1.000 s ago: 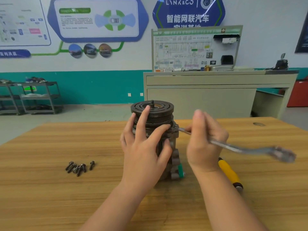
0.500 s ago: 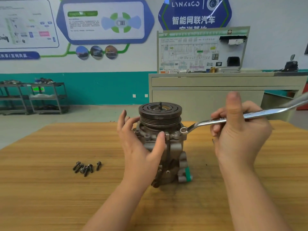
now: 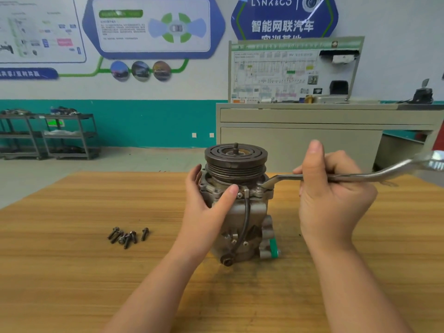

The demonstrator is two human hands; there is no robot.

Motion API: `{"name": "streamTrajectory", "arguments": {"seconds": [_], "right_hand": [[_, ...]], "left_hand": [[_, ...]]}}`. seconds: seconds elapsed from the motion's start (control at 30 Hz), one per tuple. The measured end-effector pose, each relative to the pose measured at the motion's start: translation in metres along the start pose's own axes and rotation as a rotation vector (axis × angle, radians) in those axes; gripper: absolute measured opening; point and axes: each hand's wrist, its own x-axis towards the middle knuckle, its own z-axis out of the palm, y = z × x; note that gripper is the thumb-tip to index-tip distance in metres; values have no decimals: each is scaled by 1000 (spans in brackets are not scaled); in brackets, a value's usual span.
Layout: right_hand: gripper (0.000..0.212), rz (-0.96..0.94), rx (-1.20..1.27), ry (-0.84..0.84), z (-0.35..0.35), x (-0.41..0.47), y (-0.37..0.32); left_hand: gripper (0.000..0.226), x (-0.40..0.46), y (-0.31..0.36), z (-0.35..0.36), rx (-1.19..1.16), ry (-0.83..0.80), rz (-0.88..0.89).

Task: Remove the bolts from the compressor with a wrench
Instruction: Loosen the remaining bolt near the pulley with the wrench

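A grey metal compressor (image 3: 249, 212) with a dark grooved pulley (image 3: 236, 162) on top stands upright on the wooden table (image 3: 72, 272). My left hand (image 3: 206, 207) grips its left side, thumb on the flange just under the pulley. A long silver wrench (image 3: 360, 175) is held at mid-shaft by my right hand (image 3: 331, 200). Its ring end sits on a bolt (image 3: 265, 187) at the flange's right edge, and the other end points right and up. Several removed bolts (image 3: 127, 235) lie in a loose pile to the left.
Beyond the table stands a beige workbench (image 3: 312, 131) carrying a diagram board (image 3: 293, 70). Grey shelving carts (image 3: 48, 135) line the teal wall at far left. The table's far edge (image 3: 120, 174) runs just behind the compressor.
My right hand has swung the wrench from pointing right and down to pointing right and up, its ring end now seated on the right flange bolt. My left hand slid from the pulley to the body.
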Motion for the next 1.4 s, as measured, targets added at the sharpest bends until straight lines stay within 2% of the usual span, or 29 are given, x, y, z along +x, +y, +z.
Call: {"name": "streamTrajectory", "arguments": {"seconds": [0.1, 0.23, 0.33, 0.53, 0.67, 0.77, 0.87, 0.93, 1.03, 1.17, 1.3, 1.4], "right_hand": [[58, -49, -2, -27, -1, -1, -2], [57, -230, 2, -86, 5, -6, -12], [39, -334, -34, -138, 12, -10, -21], [49, -353, -106, -65, 19, -26, -30], [43, -347, -259, -58, 24, -33, -37], [38, -309, -194, -7, 24, -32, -38], [45, -153, -45, 46, 18, -25, -27], [47, 20, 117, 35, 13, -16, -18], [44, 452, 397, 43, 4, 3, -3], [34, 945, 631, -131, -3, 24, 25], [49, 1145, 702, -234, -2, 28, 41], [31, 1183, 816, -225, 2, 21, 46]], "left_hand": [[84, 0, 0, 1, -4, 1, 12], [79, -1, 0, 1, -1, -5, 24], [76, -1, 1, 2, 4, -3, 35], [75, -2, 3, 2, 28, 3, 31], [77, -3, 5, 4, 61, 3, 31], [71, -4, 6, 4, 66, 11, 37], [65, -4, 4, 4, 75, 23, 35], [64, -4, 4, 4, 75, 24, 29], [65, -3, 3, 4, 68, 20, 13], [67, -4, 2, 3, 67, 17, -5], [67, -4, 1, 3, 71, 15, -19], [66, -4, 0, 2, 68, 17, -21]]}}
